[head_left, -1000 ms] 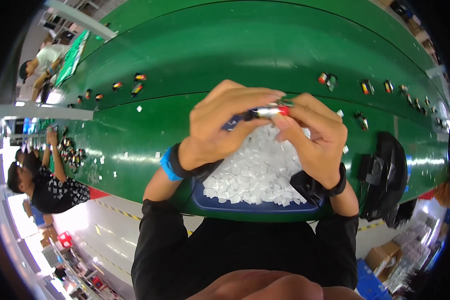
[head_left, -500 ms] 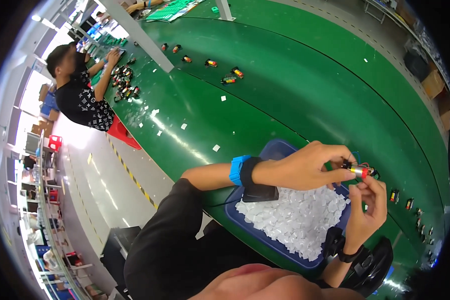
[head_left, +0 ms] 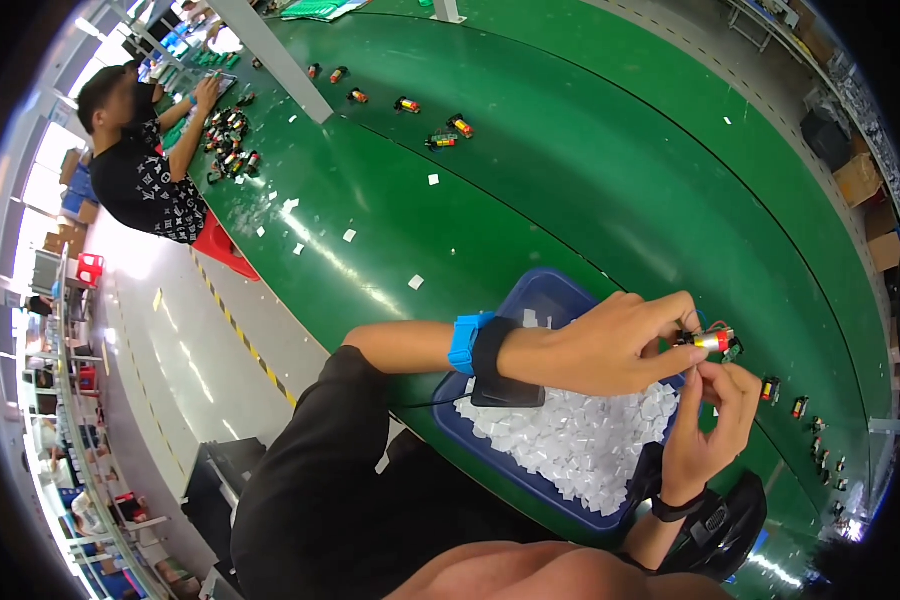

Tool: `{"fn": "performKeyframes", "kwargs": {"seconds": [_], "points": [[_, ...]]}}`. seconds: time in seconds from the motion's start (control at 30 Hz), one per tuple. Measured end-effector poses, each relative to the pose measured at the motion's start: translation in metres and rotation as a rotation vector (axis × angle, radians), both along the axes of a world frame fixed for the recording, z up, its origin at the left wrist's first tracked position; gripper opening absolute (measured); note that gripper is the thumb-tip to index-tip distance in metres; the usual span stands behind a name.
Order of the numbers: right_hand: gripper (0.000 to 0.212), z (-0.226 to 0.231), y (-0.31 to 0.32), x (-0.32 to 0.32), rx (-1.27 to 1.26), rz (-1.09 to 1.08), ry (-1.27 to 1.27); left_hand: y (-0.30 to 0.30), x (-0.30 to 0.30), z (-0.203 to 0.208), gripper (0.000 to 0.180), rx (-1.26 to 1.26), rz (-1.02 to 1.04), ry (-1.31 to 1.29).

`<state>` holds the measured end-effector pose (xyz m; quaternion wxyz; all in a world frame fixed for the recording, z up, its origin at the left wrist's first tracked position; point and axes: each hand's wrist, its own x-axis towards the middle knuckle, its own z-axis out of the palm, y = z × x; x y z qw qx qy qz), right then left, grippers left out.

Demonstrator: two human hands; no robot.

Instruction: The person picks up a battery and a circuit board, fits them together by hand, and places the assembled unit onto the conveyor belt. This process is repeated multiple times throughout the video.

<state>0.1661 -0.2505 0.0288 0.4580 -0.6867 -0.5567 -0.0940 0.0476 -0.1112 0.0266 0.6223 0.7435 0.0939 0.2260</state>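
Observation:
Between the thumb and fingers of my left hand [head_left: 610,345] is a small silver, yellow and red cylinder [head_left: 712,341], fitted with thin wires and a green circuit board. My right hand [head_left: 712,425] is just below, its thumb and index fingertips pinched together close to the cylinder's underside. Whatever may lie in that pinch is too small to make out. Under my left forearm stands a blue plastic tray [head_left: 438,408] with a heap of small white square pieces [head_left: 570,440] in it.
Similar parts [head_left: 407,105] lie spaced along the green table [head_left: 530,230], with more at the right. Loose white squares [head_left: 416,283] are scattered to the left. A grey post [head_left: 275,60] rises at far left, near a seated co-worker [head_left: 145,150] and a pile of parts [head_left: 228,145].
My right thumb and index finger have drawn together near the cylinder. My left hand keeps its hold on it. The whole view has shifted slightly.

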Motion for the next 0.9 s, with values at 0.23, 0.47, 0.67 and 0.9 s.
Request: {"fn": "performKeyframes", "kwargs": {"seconds": [0.23, 0.47, 0.67, 0.9], "points": [[0.017, -0.011, -0.004, 0.001, -0.012, -0.092, 0.121, -0.007, 0.007, -0.004, 0.025, 0.095, 0.078, -0.072], [0.02, -0.018, 0.004, 0.01, 0.106, -0.044, -0.338, 0.004, 0.003, 0.004, 0.028, -0.499, -0.174, 0.113], [0.022, -0.011, -0.002, 0.01, 0.007, 0.02, -0.169, 0.028, 0.015, -0.014, 0.032, -0.341, -0.202, 0.046], [0.024, 0.004, 0.008, 0.013, 0.1, 0.053, 0.034, 0.033, 0.009, -0.01, 0.028, -0.343, -0.336, 0.127]]}}
